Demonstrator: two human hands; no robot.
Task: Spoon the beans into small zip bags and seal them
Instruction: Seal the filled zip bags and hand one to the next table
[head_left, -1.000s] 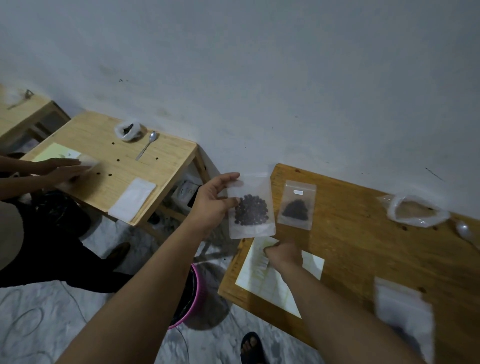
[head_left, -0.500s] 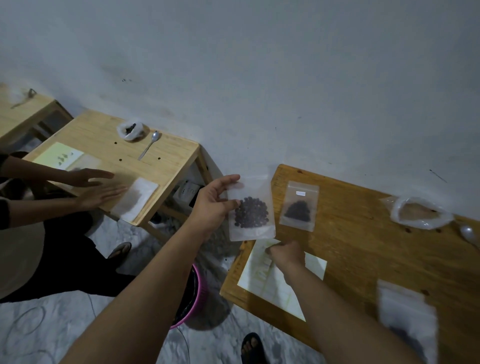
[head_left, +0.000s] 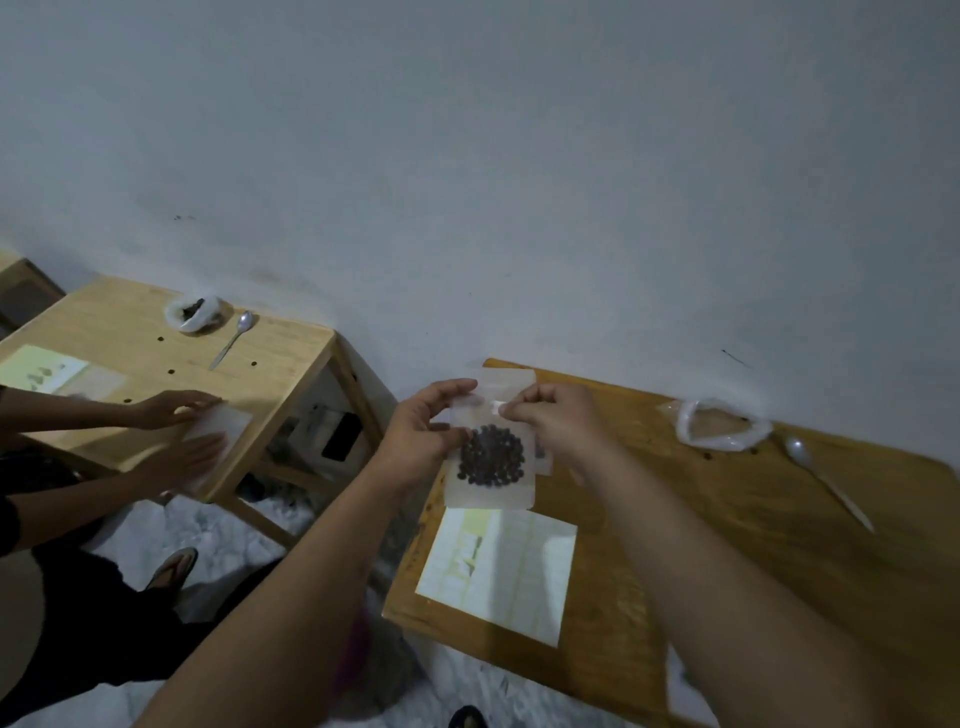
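**Both hands pinch the bean bag's top edge**

The left hand (head_left: 421, 441) and right hand (head_left: 558, 428) each close a grip on the upper strip of a small zip bag (head_left: 491, 491), held upright above the tabletop (head_left: 727, 519). Dark beans (head_left: 491, 456) pool in its middle. Below lies a printed sheet (head_left: 501, 571), its writing too blurred to read. Farther right rest a large open bag (head_left: 722, 423) and a spoon (head_left: 821, 480).

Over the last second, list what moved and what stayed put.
The right hand left the paper sheet, rose, and pinched the top of the zip bag of beans. The left hand kept its hold on the bag's left edge. The sheet, spoon and open plastic bag stayed on the table.
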